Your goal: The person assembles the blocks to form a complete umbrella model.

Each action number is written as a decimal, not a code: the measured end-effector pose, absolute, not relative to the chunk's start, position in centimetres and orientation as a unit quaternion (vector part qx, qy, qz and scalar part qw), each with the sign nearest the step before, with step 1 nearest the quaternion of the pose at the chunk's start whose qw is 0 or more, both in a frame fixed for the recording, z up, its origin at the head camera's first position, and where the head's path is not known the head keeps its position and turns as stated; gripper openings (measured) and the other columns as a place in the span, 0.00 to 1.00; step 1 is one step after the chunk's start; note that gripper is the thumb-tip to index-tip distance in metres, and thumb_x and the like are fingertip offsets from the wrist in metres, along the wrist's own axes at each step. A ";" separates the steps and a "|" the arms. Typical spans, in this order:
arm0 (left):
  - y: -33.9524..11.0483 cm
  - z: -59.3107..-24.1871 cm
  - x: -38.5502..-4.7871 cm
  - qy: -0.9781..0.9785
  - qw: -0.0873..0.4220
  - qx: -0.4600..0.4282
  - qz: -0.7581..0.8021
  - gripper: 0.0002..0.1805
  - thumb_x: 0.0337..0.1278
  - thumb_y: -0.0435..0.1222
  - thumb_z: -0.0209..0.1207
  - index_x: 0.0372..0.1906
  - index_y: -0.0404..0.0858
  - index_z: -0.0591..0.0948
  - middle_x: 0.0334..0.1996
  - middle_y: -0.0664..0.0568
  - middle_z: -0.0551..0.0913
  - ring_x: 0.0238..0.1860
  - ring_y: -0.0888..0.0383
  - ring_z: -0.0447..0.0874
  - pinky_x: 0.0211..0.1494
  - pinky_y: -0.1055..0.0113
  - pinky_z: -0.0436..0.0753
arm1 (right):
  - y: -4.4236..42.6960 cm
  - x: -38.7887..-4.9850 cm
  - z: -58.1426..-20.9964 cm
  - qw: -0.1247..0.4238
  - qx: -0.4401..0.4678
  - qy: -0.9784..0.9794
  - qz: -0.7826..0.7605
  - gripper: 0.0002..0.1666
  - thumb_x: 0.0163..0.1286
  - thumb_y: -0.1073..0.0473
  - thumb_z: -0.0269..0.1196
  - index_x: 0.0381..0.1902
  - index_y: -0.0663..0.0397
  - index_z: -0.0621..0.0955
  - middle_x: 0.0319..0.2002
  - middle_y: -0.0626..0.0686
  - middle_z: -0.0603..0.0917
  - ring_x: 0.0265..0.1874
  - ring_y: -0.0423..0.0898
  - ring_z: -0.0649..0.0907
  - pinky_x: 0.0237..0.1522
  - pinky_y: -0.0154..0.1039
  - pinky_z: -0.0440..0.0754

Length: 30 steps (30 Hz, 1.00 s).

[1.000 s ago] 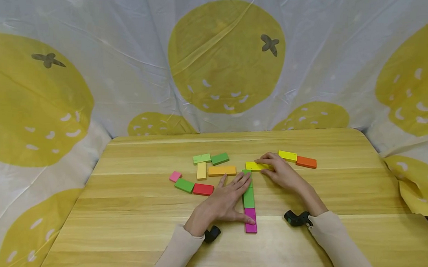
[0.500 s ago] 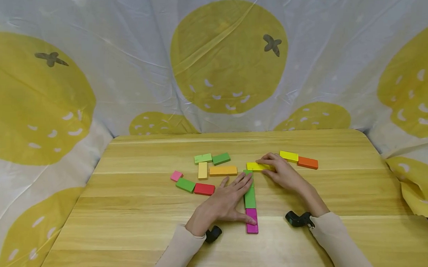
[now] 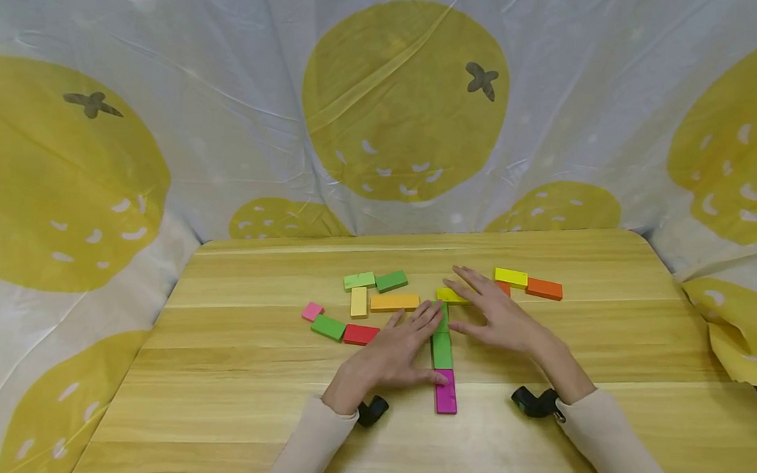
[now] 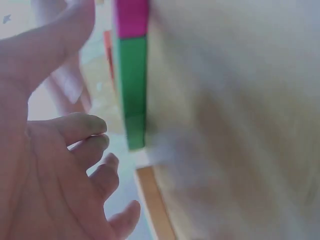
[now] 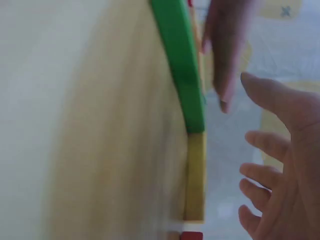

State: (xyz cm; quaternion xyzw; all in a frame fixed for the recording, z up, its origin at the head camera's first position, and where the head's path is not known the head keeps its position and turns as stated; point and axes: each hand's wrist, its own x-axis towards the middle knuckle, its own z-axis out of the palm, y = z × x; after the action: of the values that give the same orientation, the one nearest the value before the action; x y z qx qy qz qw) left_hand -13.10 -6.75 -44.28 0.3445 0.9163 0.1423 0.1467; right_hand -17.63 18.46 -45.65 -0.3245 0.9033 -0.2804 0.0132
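Two green blocks point(image 3: 441, 350) and a magenta block point(image 3: 446, 395) form a line running toward me in the head view. At its far end a yellow block point(image 3: 448, 295) lies crosswise, partly hidden behind my right hand. My left hand point(image 3: 387, 355) hovers over the line with fingers extended; the left wrist view shows its fingers apart from the green block point(image 4: 133, 90). Fingers spread, my right hand point(image 3: 507, 317) is above the yellow block, holding nothing. The right wrist view shows a gap between this hand and the yellow block point(image 5: 196, 175).
Left of the line lie an orange block point(image 3: 395, 303), a cream block point(image 3: 359, 302), a red block point(image 3: 360, 335), a pink block point(image 3: 312, 311) and several green ones. Beyond my right hand are another yellow block point(image 3: 510, 277) and orange-red blocks point(image 3: 544, 289). All rest on a wooden table point(image 3: 222, 398).
My right hand has let go of the yellow block and spread its fingers, moving slightly up. An orange-red block end now shows past it. My left hand has lifted and shifted slightly left.
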 end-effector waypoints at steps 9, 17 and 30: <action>-9.6 -43.7 -14.9 0.940 0.109 0.285 0.153 0.38 0.77 0.46 0.57 0.82 0.38 0.59 0.84 0.41 0.49 0.85 0.44 0.46 0.84 0.37 0.50 | 18.2 -15.4 -46.2 0.095 -0.353 0.900 -0.237 0.50 0.70 0.30 0.63 0.82 0.38 0.61 0.86 0.54 0.47 0.85 0.58 0.48 0.82 0.66 0.46; -10.4 -44.2 -15.5 0.954 0.080 0.261 0.121 0.28 0.76 0.38 0.57 0.76 0.39 0.71 0.80 0.42 0.62 0.82 0.45 0.58 0.83 0.39 0.56 | 18.1 -15.4 -46.6 0.088 -0.362 0.901 -0.223 0.49 0.70 0.30 0.62 0.82 0.36 0.61 0.85 0.51 0.49 0.85 0.57 0.49 0.82 0.65 0.46; -10.0 -44.7 -17.1 0.951 -0.016 0.280 0.132 0.22 0.64 0.21 0.61 0.61 0.37 0.85 0.61 0.43 0.84 0.64 0.47 0.79 0.63 0.53 0.84 | 18.2 -15.4 -46.8 0.083 -0.362 0.901 -0.224 0.48 0.71 0.31 0.63 0.82 0.36 0.62 0.85 0.51 0.49 0.84 0.58 0.50 0.82 0.65 0.46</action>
State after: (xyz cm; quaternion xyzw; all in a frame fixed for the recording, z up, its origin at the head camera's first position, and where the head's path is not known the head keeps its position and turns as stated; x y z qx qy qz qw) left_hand -17.11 -9.98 -44.65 0.2796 0.9509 0.1321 -0.0158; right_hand -15.41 18.20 -46.79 -0.3620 0.9010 -0.2244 0.0825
